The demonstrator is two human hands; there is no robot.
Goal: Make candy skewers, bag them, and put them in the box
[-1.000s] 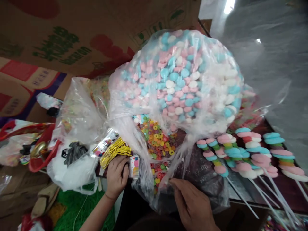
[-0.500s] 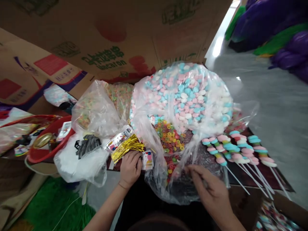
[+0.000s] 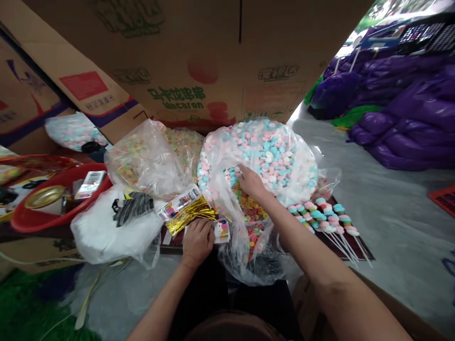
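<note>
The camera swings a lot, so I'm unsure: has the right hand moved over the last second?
Yes. The right hand went away from the person, from the near edge of the ring sweets to the pastel sweet bag.

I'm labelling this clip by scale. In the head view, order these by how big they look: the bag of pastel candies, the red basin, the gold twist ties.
1. bag of pastel candies
2. red basin, partly hidden
3. gold twist ties, smallest though nearer
</note>
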